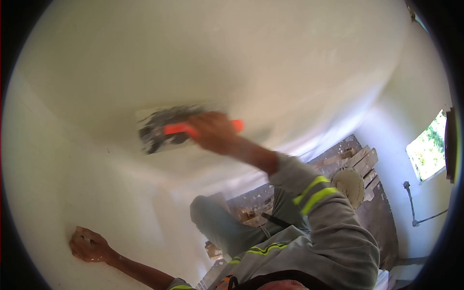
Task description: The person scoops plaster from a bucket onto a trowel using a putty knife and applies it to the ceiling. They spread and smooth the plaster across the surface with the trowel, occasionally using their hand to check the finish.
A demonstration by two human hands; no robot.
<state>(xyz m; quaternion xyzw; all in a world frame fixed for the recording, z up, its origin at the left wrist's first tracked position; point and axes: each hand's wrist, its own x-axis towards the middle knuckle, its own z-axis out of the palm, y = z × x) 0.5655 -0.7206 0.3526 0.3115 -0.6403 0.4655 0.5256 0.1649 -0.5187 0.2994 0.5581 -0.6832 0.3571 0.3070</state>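
My right hand (215,131) is wrapped round the orange handle of a trowel (162,128), a little left of the view's middle. The trowel's blade, smeared with grey and white material, lies against the pale wall (290,63). At the lower left, my left hand (89,245) is closed, its knuckles close to or touching the pale wall. Its fingers are curled, with white marks on them; whether anything is inside cannot be made out.
Wooden boards (365,159) lie on the floor at the right, beside a round pale bucket (349,186). A window opening (427,147) and a dark pipe (412,205) show on the right wall. My bent legs are below.
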